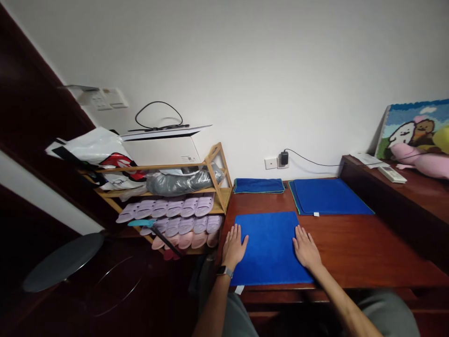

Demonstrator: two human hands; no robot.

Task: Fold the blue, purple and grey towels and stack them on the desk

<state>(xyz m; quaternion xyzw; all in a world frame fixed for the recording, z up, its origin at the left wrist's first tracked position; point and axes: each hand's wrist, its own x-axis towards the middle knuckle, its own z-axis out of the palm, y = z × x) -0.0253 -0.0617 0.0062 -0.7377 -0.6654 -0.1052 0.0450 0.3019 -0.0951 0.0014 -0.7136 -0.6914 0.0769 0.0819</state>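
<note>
A blue cloth lies spread flat on the brown wooden table in front of me, a white tag at its near left corner. My left hand rests flat on its left edge, fingers stretched forward, a watch on the wrist. On the opposite edge lies my right hand, palm down with the fingers out. Farther back, a folded blue cloth lies by the wall. To its right are flat blue cloths with green edging, one over another.
Left of the table stands a wooden rack with lilac slippers, a white box and a plastic bag. A round stool is at far left. On the raised right ledge are a remote and a pink plush toy.
</note>
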